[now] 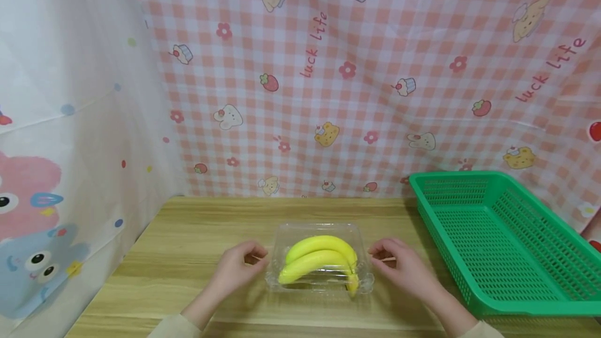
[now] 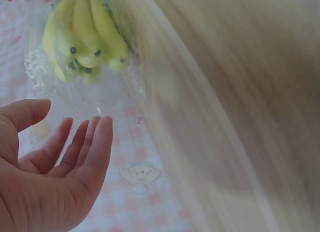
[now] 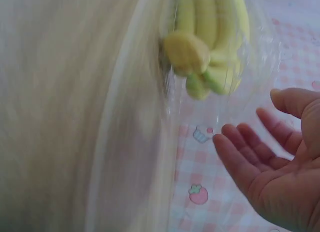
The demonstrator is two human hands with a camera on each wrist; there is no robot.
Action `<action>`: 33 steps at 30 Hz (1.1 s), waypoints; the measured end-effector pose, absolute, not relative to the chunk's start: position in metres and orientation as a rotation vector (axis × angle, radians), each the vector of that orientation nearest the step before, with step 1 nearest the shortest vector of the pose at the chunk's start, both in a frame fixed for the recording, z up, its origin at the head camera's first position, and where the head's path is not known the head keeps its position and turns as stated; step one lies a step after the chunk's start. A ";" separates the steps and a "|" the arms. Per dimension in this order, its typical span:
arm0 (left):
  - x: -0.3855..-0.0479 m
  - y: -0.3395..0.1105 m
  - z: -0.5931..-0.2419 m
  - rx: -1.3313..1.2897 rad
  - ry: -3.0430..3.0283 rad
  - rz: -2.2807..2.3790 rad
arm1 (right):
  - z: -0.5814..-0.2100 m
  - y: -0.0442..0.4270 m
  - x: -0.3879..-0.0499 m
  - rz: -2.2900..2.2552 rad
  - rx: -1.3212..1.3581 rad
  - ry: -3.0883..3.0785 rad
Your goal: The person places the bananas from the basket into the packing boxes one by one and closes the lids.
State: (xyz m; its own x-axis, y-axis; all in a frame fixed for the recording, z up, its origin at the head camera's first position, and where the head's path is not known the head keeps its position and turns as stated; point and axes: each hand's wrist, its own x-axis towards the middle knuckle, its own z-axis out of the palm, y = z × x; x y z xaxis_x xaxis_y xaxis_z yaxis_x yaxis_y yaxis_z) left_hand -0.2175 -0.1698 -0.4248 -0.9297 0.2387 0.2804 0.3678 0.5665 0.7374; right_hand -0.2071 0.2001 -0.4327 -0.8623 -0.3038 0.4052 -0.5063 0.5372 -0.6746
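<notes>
A bunch of yellow bananas (image 1: 319, 261) lies inside a clear plastic box (image 1: 274, 281) in the middle of the table. The stem end points to the right and front. My left hand (image 1: 241, 266) is at the box's left side, its fingers loosely bent and holding nothing. On the other side, my right hand (image 1: 400, 265) is in a similar pose with nothing in its grasp. Both wrist views show a gap between the fingertips and the box, with the bananas (image 2: 85, 30) seen through the plastic. Whether the lid is fastened cannot be told.
A green plastic basket (image 1: 493, 254) with slotted walls stands on the right of the wooden table (image 1: 188, 244). Behind the table hangs a pink checked cloth (image 1: 291, 103), and a white printed cloth (image 1: 103, 145) hangs at the left.
</notes>
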 end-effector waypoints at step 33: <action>-0.196 -0.163 -0.441 -0.116 -2.319 -2.556 | -0.441 0.187 -0.185 2.408 0.279 -2.455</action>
State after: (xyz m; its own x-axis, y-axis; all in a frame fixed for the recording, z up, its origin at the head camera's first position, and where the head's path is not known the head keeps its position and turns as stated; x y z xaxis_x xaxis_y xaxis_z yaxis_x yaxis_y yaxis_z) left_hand -0.1959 -0.1633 -0.4405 -0.9497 0.2708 -0.1575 -0.1829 -0.0714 0.9805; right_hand -0.1854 0.1866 -0.4410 -0.9400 -0.3243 -0.1057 0.0994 0.0360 -0.9944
